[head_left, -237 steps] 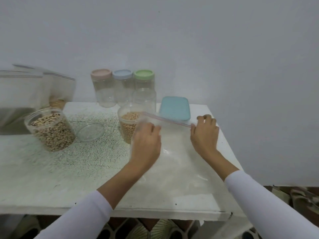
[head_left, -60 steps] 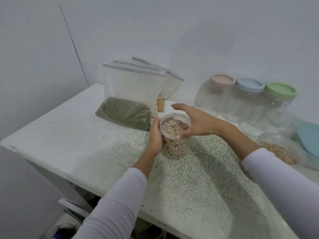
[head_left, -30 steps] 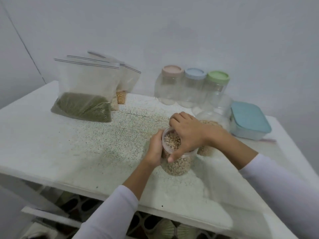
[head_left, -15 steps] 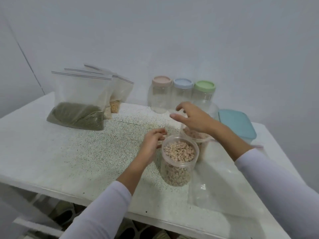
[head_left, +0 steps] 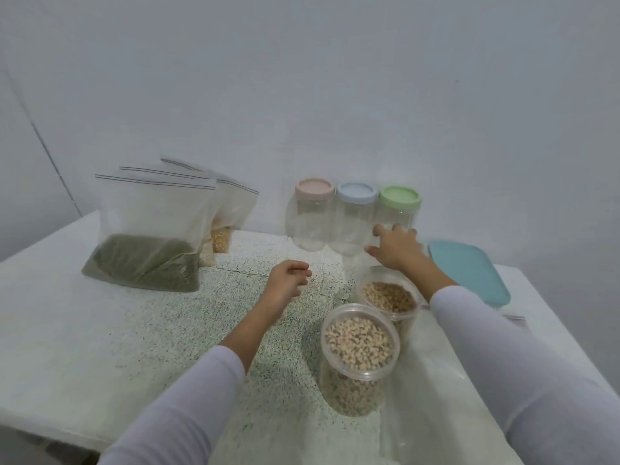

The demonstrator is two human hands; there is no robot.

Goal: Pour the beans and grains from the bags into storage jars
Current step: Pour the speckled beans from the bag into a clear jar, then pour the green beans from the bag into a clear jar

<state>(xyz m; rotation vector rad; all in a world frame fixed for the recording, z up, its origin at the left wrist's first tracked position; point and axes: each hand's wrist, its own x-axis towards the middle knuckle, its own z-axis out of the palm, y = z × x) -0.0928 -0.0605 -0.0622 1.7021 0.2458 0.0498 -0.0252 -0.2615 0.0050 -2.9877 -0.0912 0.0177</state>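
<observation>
An open clear jar of pale speckled beans [head_left: 360, 350] stands near the table's front right. Just behind it is a second open jar of tan chickpeas [head_left: 387, 297]. My left hand [head_left: 288, 280] hovers left of the jars, fingers loosely curled, holding nothing. My right hand [head_left: 396, 250] reaches past the chickpea jar, fingers spread, in front of the green-lidded jar [head_left: 399, 209]. Empty jars with a pink lid [head_left: 315, 209] and a blue lid [head_left: 356, 213] stand beside it. At the back left, a zip bag of green grains [head_left: 147, 260] stands before a bag of yellow kernels [head_left: 222, 234].
The white speckled table [head_left: 67, 330] meets the wall at the back. A teal-lidded box [head_left: 469, 273] lies at the right. A flat empty zip bag [head_left: 422, 391] lies under and beside the bean jar, near the front right edge.
My left hand has let go of the bean jar and drifted away to the left. My right hand has reached farther back toward the lidded jars.
</observation>
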